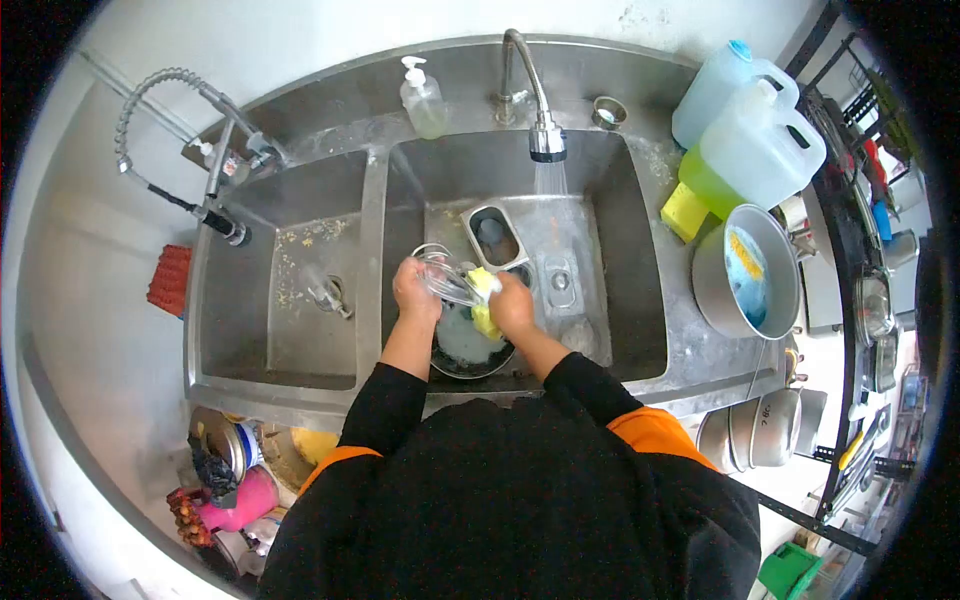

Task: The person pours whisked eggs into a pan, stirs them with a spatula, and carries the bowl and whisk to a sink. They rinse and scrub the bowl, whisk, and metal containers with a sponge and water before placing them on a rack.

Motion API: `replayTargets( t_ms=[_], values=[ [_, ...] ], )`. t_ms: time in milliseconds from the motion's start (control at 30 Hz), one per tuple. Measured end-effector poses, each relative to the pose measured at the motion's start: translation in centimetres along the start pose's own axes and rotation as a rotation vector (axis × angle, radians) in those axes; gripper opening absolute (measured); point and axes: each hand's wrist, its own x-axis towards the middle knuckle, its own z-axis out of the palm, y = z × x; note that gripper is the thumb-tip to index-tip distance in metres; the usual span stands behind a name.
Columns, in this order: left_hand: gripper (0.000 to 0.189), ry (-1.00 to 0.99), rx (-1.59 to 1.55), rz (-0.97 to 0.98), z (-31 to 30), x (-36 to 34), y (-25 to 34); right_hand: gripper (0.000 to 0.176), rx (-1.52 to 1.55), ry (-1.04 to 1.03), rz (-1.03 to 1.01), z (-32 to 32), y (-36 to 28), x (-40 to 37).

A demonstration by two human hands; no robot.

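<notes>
My left hand (pixel 416 290) is closed around a wire whisk (pixel 452 284), whose thin metal loops point toward my right hand. In my right hand (pixel 511 304) a yellow sponge (pixel 482 318) with some white foam is pressed against the whisk's wires. Below both hands a round dark-rimmed pan (pixel 466 345) of cloudy, soapy water sits in the right sink basin (pixel 622 260). Just beyond the hands stands a small rectangular metal container (pixel 512 243) with a dark round thing inside. A metal lid (pixel 562 282) lies to its right.
Water runs from the tap (pixel 548 142) into the right basin. Food bits dot the left basin (pixel 310 330). On the right counter stand jugs (pixel 760 150), a yellow sponge block (pixel 684 211) and a large pot (pixel 712 280) with soapy water. A soap bottle (pixel 425 105) stands behind.
</notes>
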Motion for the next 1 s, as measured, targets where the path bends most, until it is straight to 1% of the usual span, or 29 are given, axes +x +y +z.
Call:
replayTargets(
  t_ms=[67, 100, 133, 167, 233, 267, 300, 367, 400, 467, 500, 567, 633, 667, 700, 767, 800, 833, 867, 900, 967, 1000],
  values=[
    [0.013, 0.103, 0.164, 0.011, -1.4, 0.7, -2.0, 0.027, 0.164, -0.021, 0.285, 0.8, 2.4, 0.7],
    [0.014, 0.085, 0.229, -0.004, -2.1, 1.2, -2.6, 0.026, 0.246, -0.033, 0.426, 1.6, 4.2, 1.1],
    [0.016, 0.067, 0.295, -0.017, -2.7, 1.8, -2.9, 0.015, -0.354, -0.151, -0.029, 6.1, 11.3, 2.0],
    [0.017, 0.051, 0.358, -0.032, -3.1, 2.2, -3.2, 0.015, -0.433, -0.222, 0.002, 5.7, 11.1, 2.0],
    [0.019, 0.105, 0.498, 0.024, -2.8, 2.9, -4.4, 0.015, -0.589, -0.366, 0.062, 3.6, 9.5, 2.3],
    [0.021, 0.133, 0.567, 0.050, -2.6, 3.2, -5.0, 0.015, -0.332, -0.172, 0.124, 3.3, 8.7, 2.4],
    [0.023, 0.116, 0.785, 0.101, -2.4, 3.5, -5.4, 0.016, -0.063, 0.026, 0.133, 3.1, 7.8, 2.6],
    [0.026, 0.072, 1.225, 0.196, -2.0, 3.5, -5.9, 0.018, -0.092, 0.181, -0.073, 1.4, 4.7, 3.4],
    [0.027, -0.074, 1.345, 0.424, -3.9, 4.7, -7.5, 0.020, -0.021, 0.296, -0.017, 1.7, 4.9, 4.9],
    [0.026, -0.116, 1.414, 0.462, -6.7, 6.5, -9.0, 0.025, -0.498, 0.530, -0.417, 1.0, 8.5, 8.4],
    [0.026, -0.142, 1.453, 0.481, -7.4, 7.0, -9.3, 0.026, -0.404, 0.331, -0.191, 0.7, 10.6, 9.1],
    [0.024, 0.083, 1.157, 0.165, -5.2, 5.5, -8.1, 0.027, -0.202, -0.067, 0.259, -0.1, 15.5, 10.0],
    [0.023, 0.291, 0.788, -0.063, -7.2, 6.9, -7.9, 0.029, -0.394, -0.328, 0.345, 1.1, 24.5, 9.6],
    [0.023, 0.332, 0.569, -0.149, -9.3, 7.9, -7.9, 0.030, -0.553, -0.393, 0.291, 1.6, 27.0, 8.4],
    [0.022, 0.406, 0.513, -0.152, -9.9, 8.1, -7.3, 0.030, -0.710, -0.453, 0.230, 2.1, 29.4, 7.3],
    [0.021, 0.548, 0.403, -0.145, -10.1, 8.3, -5.7, 0.031, -0.749, -0.575, 0.289, 1.0, 28.5, 6.5],
    [0.020, 0.602, 0.420, -0.167, -9.2, 8.3, -4.4, 0.032, -0.768, -0.633, 0.318, 0.5, 28.3, 6.1],
    [0.020, 0.545, 0.435, -0.111, -7.5, 8.0, -3.4, 0.032, -0.789, -0.689, 0.348, 0.3, 28.4, 6.0],
    [0.019, 0.487, 0.452, -0.059, -5.8, 7.6, -2.6, 0.028, -0.552, -0.467, 0.546, 1.4, 30.0, 5.5],
    [0.019, 0.429, 0.470, -0.011, -4.9, 7.3, -2.1, 0.025, -0.310, -0.241, 0.734, 3.9, 33.5, 4.5],
    [0.018, 0.413, 0.528, 0.023, -4.3, 8.0, -1.8, 0.024, -0.197, -0.101, 0.836, 6.7, 38.1, 3.6],
    [0.018, 0.395, 0.580, 0.052, -3.9, 8.1, -1.8, 0.023, -0.326, -0.198, 0.764, 7.3, 39.2, 3.4]
  ],
)
